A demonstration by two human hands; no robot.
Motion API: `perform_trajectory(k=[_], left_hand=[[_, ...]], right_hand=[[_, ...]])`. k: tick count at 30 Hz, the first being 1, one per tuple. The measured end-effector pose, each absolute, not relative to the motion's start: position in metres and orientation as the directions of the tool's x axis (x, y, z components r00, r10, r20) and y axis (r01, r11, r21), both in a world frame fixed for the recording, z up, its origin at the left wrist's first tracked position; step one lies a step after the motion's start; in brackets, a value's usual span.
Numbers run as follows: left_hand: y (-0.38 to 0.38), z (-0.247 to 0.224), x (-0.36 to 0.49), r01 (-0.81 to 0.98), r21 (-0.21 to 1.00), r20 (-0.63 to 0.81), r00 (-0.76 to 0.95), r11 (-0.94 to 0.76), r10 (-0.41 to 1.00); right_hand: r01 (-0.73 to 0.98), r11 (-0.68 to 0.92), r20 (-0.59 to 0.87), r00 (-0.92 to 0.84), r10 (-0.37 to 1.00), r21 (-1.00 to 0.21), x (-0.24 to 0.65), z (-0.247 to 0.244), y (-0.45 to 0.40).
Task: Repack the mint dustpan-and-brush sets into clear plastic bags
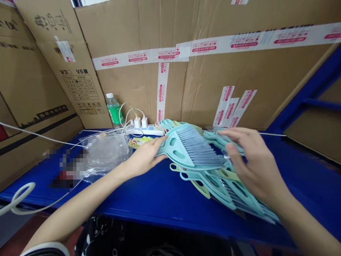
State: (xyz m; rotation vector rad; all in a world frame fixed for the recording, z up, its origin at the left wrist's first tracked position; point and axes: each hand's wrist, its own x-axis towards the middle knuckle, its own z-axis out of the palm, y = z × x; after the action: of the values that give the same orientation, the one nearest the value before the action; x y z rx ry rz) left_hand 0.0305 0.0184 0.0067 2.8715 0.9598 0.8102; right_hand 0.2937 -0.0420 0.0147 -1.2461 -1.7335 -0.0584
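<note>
My left hand grips the handle end of a light teal brush and dustpan, whose grey-blue bristles face up and point right. Below and to the right of it lies a pile of teal and green brushes and dustpans, overlapping on the blue table. My right hand is over the right side of the pile, thumb and fingers apart, and I see nothing held in it. More teal pieces lie behind, partly hidden by my right hand.
Clear plastic bags lie on the blue table at left. Behind them stand a green-labelled bottle and a white power strip with chargers. Small yellow cards lie near my left hand. Large taped cardboard walls the back.
</note>
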Motion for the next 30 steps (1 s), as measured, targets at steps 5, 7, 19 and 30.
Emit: perform_trajectory(k=[5, 7, 19, 30], left_hand=[[0.008, 0.013, 0.044, 0.606, 0.077, 0.494, 0.667, -0.792, 0.558], [0.007, 0.017, 0.052, 0.625, 0.012, 0.487, 0.678, -0.781, 0.550], [0.064, 0.096, 0.094, 0.830, -0.266, 0.357, 0.557, -0.490, 0.750], [0.160, 0.106, 0.121, 0.705, -0.271, 0.047, 0.689, -0.655, 0.723]], right_hand=[[0.805, 0.593, 0.654, -0.456, 0.603, 0.014, 0.263, 0.009, -0.052], [0.821, 0.570, 0.632, -0.453, 0.629, 0.021, 0.257, 0.008, -0.051], [0.936, 0.322, 0.796, -0.084, 0.599, -0.144, 0.319, 0.015, -0.061], [0.941, 0.212, 0.499, -0.055, 0.865, -0.264, 0.391, -0.041, -0.108]])
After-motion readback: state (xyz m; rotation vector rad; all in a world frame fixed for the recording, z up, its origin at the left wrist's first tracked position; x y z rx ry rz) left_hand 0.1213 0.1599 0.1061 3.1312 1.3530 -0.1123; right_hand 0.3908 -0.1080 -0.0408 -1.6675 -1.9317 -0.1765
